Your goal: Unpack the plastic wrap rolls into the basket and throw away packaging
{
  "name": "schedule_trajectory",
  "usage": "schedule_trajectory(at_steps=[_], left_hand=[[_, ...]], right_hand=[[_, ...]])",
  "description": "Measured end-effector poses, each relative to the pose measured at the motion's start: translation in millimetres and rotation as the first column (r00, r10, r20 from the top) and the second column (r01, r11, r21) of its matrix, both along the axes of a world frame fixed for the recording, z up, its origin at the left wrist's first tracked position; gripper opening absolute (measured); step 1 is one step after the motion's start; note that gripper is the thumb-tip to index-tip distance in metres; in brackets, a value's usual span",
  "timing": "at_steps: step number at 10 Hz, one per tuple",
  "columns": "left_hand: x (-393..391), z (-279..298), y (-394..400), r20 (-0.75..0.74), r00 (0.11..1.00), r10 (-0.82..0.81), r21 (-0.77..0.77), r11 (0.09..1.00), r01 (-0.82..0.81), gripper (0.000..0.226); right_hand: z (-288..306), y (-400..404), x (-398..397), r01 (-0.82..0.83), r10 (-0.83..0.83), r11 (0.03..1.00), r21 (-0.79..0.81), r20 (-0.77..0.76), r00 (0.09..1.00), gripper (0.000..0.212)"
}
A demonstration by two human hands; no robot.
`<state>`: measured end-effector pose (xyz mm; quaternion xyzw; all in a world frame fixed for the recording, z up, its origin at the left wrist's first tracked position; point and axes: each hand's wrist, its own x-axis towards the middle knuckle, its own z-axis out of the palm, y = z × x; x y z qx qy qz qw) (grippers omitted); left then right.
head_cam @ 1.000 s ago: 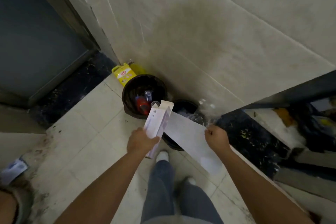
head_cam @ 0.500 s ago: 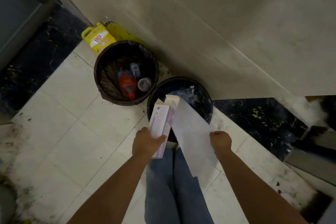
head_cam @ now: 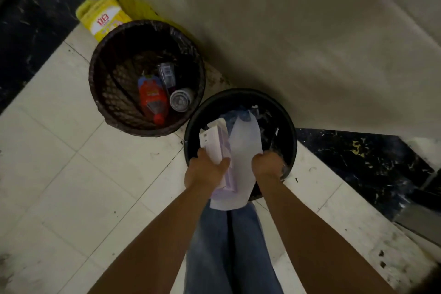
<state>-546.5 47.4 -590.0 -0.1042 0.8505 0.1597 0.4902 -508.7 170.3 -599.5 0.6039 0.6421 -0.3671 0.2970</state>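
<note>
Now we grip the long white-and-lilac carton [head_cam: 216,144] in our left hand [head_cam: 205,169] and the thin white sheet [head_cam: 243,150] in our right hand [head_cam: 268,164], both arms reaching down over the round black bin [head_cam: 290,131]. Beside it, a woven dark bin [head_cam: 100,102] holds a red bottle [head_cam: 152,98]; our fingertips are hidden.

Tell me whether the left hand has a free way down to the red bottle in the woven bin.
Probably not yet: the left hand is shut on the purple box over the black bin. The woven bin is open above the red bottle.
</note>
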Motion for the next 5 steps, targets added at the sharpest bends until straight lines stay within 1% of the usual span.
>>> schedule_trajectory(at_steps=[1,2,3,4,5], left_hand=[[2,-24,11,-0.025,0.999,-0.036,0.002,0.999,0.036,0.073],[4,-44,14,-0.042,0.998,-0.049,-0.002,0.999,0.048,0.073],[7,-57,12,-0.042,0.997,-0.059,-0.015,0.998,0.058,0.070],[8,-56,8,-0.072,0.995,-0.065,-0.007,0.998,0.065,0.065],[12,-43,-2,-0.186,0.975,-0.120,-0.012,0.993,0.120,0.056]], right_hand=[[-23,-3,7,-0.106,0.106,0.994,-0.014,0.011,0.994,0.033],[-39,-2,19,-0.193,0.192,0.980,-0.041,-0.029,0.981,0.030],[-43,0,26,-0.245,0.238,0.964,-0.102,-0.074,0.968,0.034],[-38,0,31,-0.243,0.223,0.952,-0.185,-0.120,0.967,0.042],[-28,1,39,-0.182,0.158,0.970,-0.161,-0.148,0.976,0.043]])
